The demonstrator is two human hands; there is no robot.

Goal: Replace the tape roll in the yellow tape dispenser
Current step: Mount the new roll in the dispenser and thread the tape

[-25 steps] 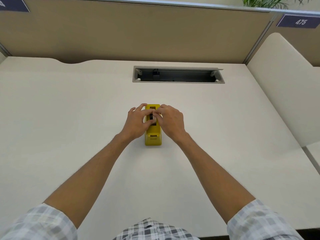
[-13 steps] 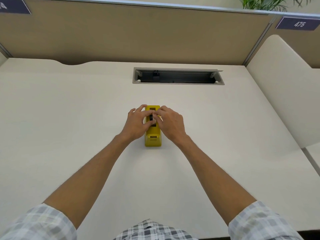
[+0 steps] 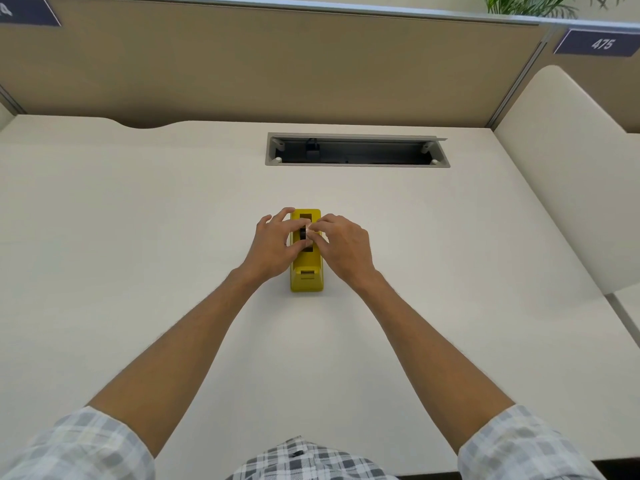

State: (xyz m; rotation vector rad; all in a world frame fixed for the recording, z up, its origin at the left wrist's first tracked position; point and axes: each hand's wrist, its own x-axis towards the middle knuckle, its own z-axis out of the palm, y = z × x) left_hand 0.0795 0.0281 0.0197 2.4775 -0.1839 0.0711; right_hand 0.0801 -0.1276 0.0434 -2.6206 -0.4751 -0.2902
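Note:
The yellow tape dispenser point(image 3: 306, 271) stands lengthwise at the middle of the cream desk point(image 3: 138, 254), its cutter end toward me. A small black tape core point(image 3: 303, 233) shows in the dispenser's top slot. My left hand point(image 3: 273, 244) comes in from the left with thumb and fingers curled around the core. My right hand point(image 3: 341, 247) comes in from the right, its fingertips pinching at the same spot over the slot. Both hands hide the dispenser's middle. Whether any tape sits on the core I cannot tell.
A rectangular cable opening point(image 3: 356, 150) with a grey frame lies in the desk behind the dispenser. A tan partition point(image 3: 277, 64) closes off the back. A cream side panel point(image 3: 568, 174) rises on the right.
Both hands stay on the dispenser's slot; the fingers have shifted only slightly around the black core. The dispenser has not moved.

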